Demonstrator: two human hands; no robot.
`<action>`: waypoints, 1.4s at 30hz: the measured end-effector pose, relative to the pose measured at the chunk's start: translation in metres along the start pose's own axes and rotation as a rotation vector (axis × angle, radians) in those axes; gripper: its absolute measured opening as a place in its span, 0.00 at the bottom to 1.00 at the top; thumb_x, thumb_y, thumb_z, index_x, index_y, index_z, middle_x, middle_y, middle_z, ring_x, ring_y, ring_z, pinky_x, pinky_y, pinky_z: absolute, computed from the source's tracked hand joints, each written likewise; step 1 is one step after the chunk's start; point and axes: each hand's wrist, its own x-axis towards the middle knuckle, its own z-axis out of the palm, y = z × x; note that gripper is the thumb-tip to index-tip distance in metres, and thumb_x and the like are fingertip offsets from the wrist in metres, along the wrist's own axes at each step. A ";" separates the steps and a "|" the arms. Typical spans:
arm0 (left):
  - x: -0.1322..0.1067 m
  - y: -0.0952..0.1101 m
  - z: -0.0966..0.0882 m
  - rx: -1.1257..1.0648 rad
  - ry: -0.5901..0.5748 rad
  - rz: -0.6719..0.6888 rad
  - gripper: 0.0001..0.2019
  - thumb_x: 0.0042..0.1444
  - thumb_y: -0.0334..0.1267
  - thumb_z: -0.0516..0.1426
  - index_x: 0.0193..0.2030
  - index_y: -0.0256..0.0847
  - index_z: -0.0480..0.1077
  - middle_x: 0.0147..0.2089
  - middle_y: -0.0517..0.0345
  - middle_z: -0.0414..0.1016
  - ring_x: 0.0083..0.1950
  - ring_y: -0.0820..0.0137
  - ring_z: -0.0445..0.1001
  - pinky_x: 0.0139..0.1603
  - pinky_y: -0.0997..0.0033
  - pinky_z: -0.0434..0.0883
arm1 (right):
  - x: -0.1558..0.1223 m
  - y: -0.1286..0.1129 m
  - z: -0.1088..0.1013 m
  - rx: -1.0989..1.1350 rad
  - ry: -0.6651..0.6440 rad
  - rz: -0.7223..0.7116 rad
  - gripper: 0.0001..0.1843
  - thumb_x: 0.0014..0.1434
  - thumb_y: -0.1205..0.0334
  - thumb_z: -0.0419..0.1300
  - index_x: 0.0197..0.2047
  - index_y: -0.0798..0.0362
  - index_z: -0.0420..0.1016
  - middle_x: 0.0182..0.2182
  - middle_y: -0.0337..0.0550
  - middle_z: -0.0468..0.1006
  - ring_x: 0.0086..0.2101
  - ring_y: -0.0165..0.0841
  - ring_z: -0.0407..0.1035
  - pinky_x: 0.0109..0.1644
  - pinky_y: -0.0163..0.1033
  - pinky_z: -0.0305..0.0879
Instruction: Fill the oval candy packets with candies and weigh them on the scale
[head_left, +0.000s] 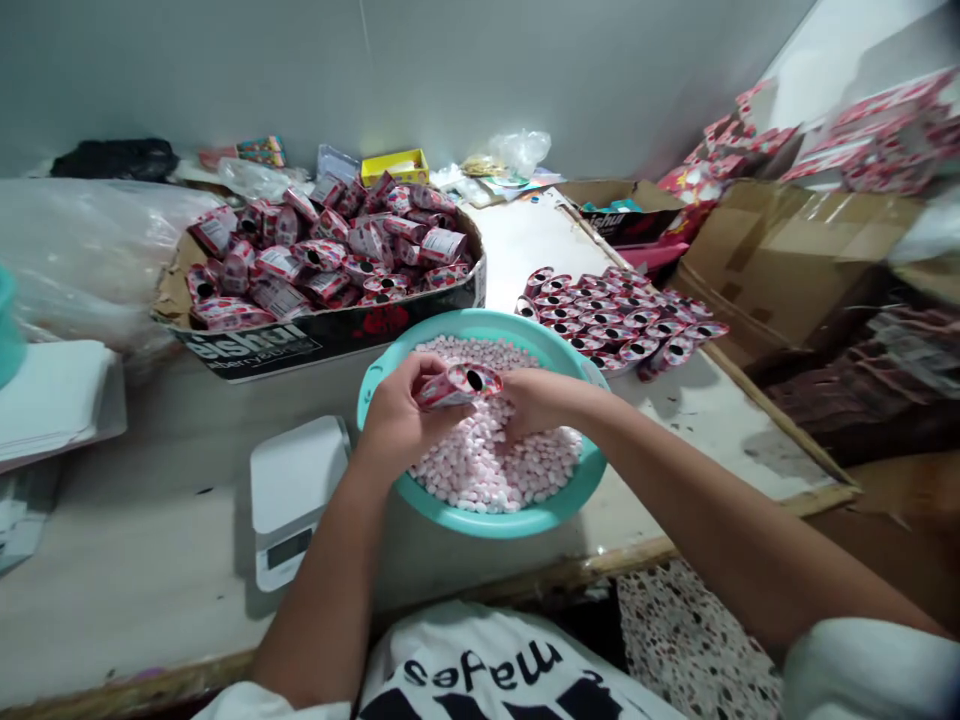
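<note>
My left hand [401, 415] is closed around a small pink-and-red printed carton [448, 386], its end with a dark round opening turned to the right. It is held over a turquoise basin [499, 525] of small pale pink and white candies [480, 475]. My right hand [534, 402] reaches into the basin beside the carton, its fingers down among the candies and mostly hidden. Behind the basin on the right stand several similar cartons [607, 318] in close rows, their dark openings facing up.
A cardboard tray [345, 340] heaped with similar cartons stands behind left of the basin. A white digital scale [298, 475] lies near my left forearm. White sheets [56, 395] are stacked far left. Large cardboard boxes [795, 245] stand on the right, beyond the table's wooden edge [780, 430].
</note>
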 end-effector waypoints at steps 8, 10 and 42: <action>0.003 -0.009 0.002 0.025 -0.014 0.014 0.22 0.50 0.41 0.70 0.39 0.43 0.60 0.47 0.60 0.79 0.43 0.68 0.78 0.45 0.71 0.72 | 0.003 -0.012 -0.058 -0.043 -0.162 0.108 0.30 0.48 0.53 0.76 0.54 0.54 0.82 0.33 0.43 0.82 0.32 0.34 0.74 0.35 0.36 0.65; 0.003 -0.007 0.002 0.125 -0.057 -0.002 0.19 0.50 0.42 0.69 0.39 0.43 0.62 0.41 0.62 0.77 0.38 0.69 0.75 0.40 0.71 0.70 | -0.004 -0.014 -0.075 -0.037 -0.144 0.150 0.30 0.49 0.55 0.75 0.56 0.50 0.81 0.31 0.40 0.82 0.30 0.32 0.74 0.33 0.34 0.64; 0.001 -0.001 0.009 0.415 0.011 0.302 0.14 0.57 0.32 0.65 0.49 0.39 0.71 0.46 0.52 0.74 0.49 0.61 0.74 0.51 0.63 0.72 | -0.019 -0.052 -0.089 0.345 0.236 -0.092 0.22 0.70 0.43 0.55 0.55 0.50 0.75 0.46 0.45 0.81 0.39 0.32 0.74 0.37 0.34 0.64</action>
